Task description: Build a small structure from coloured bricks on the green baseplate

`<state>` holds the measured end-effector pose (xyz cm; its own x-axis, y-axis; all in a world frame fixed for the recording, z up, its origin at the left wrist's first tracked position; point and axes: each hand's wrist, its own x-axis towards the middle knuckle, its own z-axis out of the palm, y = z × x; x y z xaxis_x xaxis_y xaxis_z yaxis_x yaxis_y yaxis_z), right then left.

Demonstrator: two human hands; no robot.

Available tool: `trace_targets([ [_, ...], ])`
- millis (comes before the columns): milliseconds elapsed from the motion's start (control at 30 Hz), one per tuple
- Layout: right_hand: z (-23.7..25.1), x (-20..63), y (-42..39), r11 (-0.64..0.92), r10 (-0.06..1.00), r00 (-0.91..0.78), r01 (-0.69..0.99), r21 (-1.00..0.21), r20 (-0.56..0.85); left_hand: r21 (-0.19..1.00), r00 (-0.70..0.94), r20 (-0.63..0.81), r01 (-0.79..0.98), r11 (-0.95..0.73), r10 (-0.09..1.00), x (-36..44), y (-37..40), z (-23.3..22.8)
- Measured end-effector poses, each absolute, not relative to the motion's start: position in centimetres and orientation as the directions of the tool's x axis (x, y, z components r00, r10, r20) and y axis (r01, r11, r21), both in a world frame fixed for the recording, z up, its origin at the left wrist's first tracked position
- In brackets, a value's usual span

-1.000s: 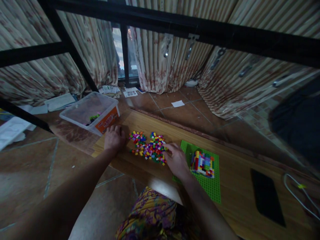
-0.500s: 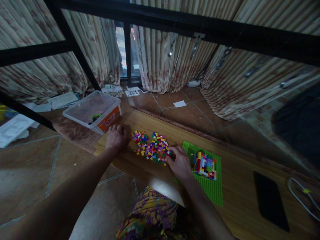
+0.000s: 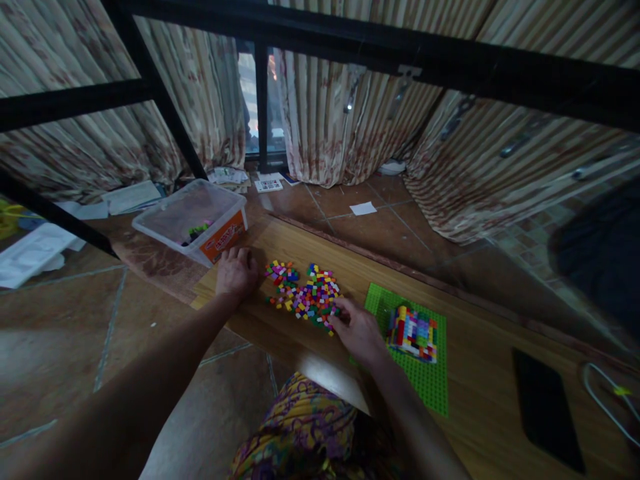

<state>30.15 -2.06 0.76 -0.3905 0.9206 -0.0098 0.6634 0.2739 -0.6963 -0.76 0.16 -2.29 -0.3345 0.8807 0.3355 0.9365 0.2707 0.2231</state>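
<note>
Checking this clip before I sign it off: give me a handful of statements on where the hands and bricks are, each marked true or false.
1. The left hand rests flat on the wooden board, beside the pile of loose bricks. True.
2. The right hand is at the near right edge of the pile. True; whether its grip has closed on a brick cannot be told.
3. The built brick block stands on a red baseplate. False: the baseplate is green.
4. The clear plastic tub sits to the right of the baseplate. False: it is to the left, beyond the left hand.
5. A dark flat slab lies on the board to the right of the baseplate. True.
</note>
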Motion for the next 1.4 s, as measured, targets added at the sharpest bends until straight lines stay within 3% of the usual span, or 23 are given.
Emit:
trace_targets([
  [300, 1.3, 28.0, 0.1, 0.365, 0.917, -0.368, 0.62, -0.695, 0.154, 0.218, -0.333, 0.342, 0.938, 0.271, 0.879, -0.8, 0.1, -2.4],
  [500, 1.2, 24.5, 4.5, 0.434, 0.898, -0.379, 0.688, -0.582, 0.221, 0.246, -0.34, 0.331, 0.932, 0.267, 0.88, -0.7, 0.0, -2.2],
  [633, 0.6, 22.7, 6.7, 0.493, 0.866, -0.465, 0.733, -0.469, 0.183, 0.265, -0.346, 0.332, 0.927, 0.266, 0.877, -0.7, 0.0, -2.3],
  [767, 0.0, 22.2, 7.0, 0.513, 0.848, -0.514, 0.739, -0.436, 0.128, 0.274, -0.352, 0.321, 0.923, 0.269, 0.879, -0.7, 0.0, -2.3],
  [1200, 0.3, 23.0, 5.8, 0.551, 0.825, -0.534, 0.689, -0.471, 0.184, 0.258, -0.344, 0.327, 0.928, 0.267, 0.88, -0.6, -0.1, -2.3],
  [1400, 0.4, 23.6, 5.3, 0.489, 0.859, -0.474, 0.647, -0.585, 0.194, 0.246, -0.344, 0.325, 0.93, 0.272, 0.881, -0.7, -0.1, -2.4],
])
